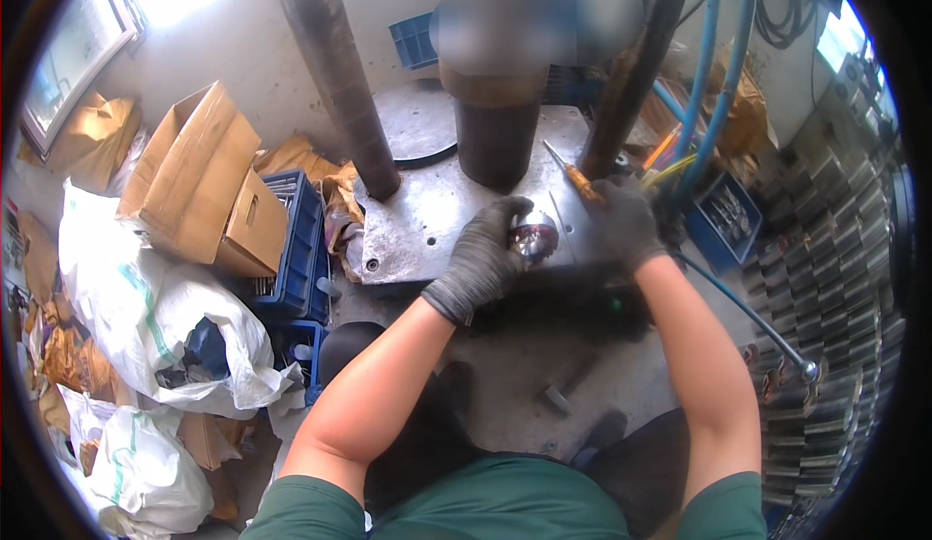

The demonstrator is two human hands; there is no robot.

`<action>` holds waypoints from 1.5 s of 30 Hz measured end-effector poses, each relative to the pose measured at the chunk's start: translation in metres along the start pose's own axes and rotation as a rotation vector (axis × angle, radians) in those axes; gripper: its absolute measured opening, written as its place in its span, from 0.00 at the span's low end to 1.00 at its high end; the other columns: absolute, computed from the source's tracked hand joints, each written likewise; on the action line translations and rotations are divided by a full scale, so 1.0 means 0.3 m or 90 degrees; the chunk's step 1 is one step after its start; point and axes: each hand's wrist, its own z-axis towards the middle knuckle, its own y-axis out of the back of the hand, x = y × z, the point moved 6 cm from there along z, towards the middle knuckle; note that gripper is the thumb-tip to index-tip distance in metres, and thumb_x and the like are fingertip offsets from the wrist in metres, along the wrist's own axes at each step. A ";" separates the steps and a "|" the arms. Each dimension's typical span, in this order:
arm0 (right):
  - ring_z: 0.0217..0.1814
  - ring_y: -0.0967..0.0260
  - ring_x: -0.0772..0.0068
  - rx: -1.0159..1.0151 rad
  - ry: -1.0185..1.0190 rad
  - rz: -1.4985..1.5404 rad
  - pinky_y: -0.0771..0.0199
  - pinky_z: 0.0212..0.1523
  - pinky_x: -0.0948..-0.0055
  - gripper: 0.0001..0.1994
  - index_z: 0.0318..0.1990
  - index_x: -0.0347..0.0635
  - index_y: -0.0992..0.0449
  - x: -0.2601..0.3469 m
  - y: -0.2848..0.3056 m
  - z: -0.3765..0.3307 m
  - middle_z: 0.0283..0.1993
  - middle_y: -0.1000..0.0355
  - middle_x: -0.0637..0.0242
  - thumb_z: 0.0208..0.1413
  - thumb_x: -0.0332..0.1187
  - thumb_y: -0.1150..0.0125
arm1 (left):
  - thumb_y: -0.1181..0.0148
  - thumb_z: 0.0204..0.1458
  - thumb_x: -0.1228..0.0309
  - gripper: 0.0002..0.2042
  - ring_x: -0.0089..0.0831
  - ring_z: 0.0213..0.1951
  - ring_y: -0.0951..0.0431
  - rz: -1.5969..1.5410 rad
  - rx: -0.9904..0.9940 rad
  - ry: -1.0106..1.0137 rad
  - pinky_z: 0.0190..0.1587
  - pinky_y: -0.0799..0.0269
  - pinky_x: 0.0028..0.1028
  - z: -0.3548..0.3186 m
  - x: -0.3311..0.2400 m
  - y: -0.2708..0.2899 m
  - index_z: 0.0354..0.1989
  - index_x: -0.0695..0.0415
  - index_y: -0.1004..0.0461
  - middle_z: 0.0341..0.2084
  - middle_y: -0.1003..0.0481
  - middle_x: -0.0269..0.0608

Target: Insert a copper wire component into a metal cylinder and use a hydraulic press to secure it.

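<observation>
My left hand (485, 257), in a dark grey glove, is closed round the side of a shiny, rounded metal part (533, 235) with a dark reddish, notched-looking lower edge. It holds the part over the front of a flat steel plate (417, 220). My right hand (623, 222), gloved too, is smeared by motion at the plate's right side. Against its fingers is the orange-brown handle of a slim pointed hand tool (579, 179), whose tip points away to the left. Whether the fingers grip that handle cannot be made out. A thin metal rod (560, 214) shows between both hands.
Behind the part stands a thick dark press ram (497, 137), flanked by a left column (335, 74) and right column (636, 65). Cardboard boxes (189, 176), blue crates (299, 249) and white sacks (121, 278) crowd the left. Stacked metal pieces (825, 278) line the right.
</observation>
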 end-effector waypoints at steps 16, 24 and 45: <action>0.47 0.24 0.41 0.223 -0.014 0.060 0.23 0.49 0.56 0.19 0.54 0.39 0.25 0.139 0.345 -0.318 0.43 0.23 0.42 0.55 0.33 0.40 | 0.33 0.45 0.75 0.40 0.50 0.47 0.26 0.220 -0.018 -0.163 0.53 0.28 0.46 -0.055 -0.056 -0.077 0.71 0.48 0.40 0.49 0.29 0.52; 0.37 0.24 0.48 0.216 0.130 -0.018 0.25 0.37 0.53 0.19 0.57 0.38 0.28 0.295 0.316 -0.394 0.36 0.25 0.50 0.58 0.32 0.42 | 0.28 0.47 0.68 0.36 0.54 0.51 0.25 0.213 -0.045 -0.071 0.54 0.25 0.45 -0.051 -0.050 -0.088 0.66 0.54 0.37 0.53 0.32 0.57; 0.42 0.24 0.44 0.309 0.054 -0.083 0.23 0.43 0.51 0.21 0.57 0.33 0.29 0.278 0.273 -0.370 0.43 0.25 0.46 0.60 0.35 0.45 | 0.36 0.45 0.79 0.34 0.55 0.53 0.26 0.284 -0.035 -0.031 0.54 0.25 0.47 -0.053 -0.072 -0.100 0.66 0.53 0.36 0.51 0.32 0.58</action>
